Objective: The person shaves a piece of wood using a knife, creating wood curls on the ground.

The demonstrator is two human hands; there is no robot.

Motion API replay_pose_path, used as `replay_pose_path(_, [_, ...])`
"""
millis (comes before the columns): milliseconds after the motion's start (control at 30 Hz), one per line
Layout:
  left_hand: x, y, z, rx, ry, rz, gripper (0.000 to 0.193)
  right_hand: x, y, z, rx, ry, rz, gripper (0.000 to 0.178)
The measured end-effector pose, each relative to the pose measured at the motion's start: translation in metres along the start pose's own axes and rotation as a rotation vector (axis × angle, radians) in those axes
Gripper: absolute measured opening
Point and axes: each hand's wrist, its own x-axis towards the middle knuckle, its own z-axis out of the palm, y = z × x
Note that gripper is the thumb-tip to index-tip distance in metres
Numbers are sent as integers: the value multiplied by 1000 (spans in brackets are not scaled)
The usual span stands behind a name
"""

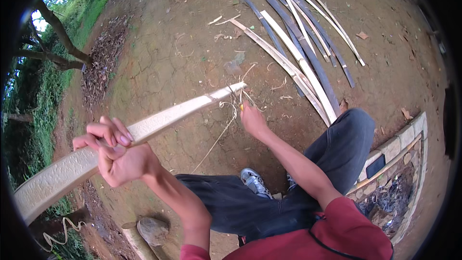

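Note:
A long, pale bamboo strip [168, 114] runs from the lower left up to the middle of the head view. My left hand [122, 156] is wrapped round it, fingers over the far edge and thumb on top. At the strip's far tip [236, 87], my right hand [254, 119] is closed on a small tool with a yellow handle [241, 107]. The fist hides most of that tool, and its blade, if any, cannot be made out. Thin curled shavings [235, 108] hang and lie around the tip, just beside my right hand.
More split bamboo strips [308, 43], pale and dark, lie on the dirt ground at the upper right. A brick-edged fire pit [394, 188] with a dark phone-like slab [375, 165] is at my right. A stone [153, 230] and log [137, 243] sit lower left; trees [57, 29] stand beyond.

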Motion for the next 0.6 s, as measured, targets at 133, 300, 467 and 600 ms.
replay_pose_path(133, [9,1,12,-40,-14,124,26,25,-14,-19,38,133,-114,22])
replay_pose_path(300, [-4,5,9,61,13,90,21,-4,-10,-6,45,101,-64,23])
replay_pose_path(467, [-6,6,3,34,-13,67,18,-6,-11,-7,44,102,-68,23])
replay_pose_path(600, [-5,8,13,-16,35,53,26,-5,-8,-5,13,106,-79,24])
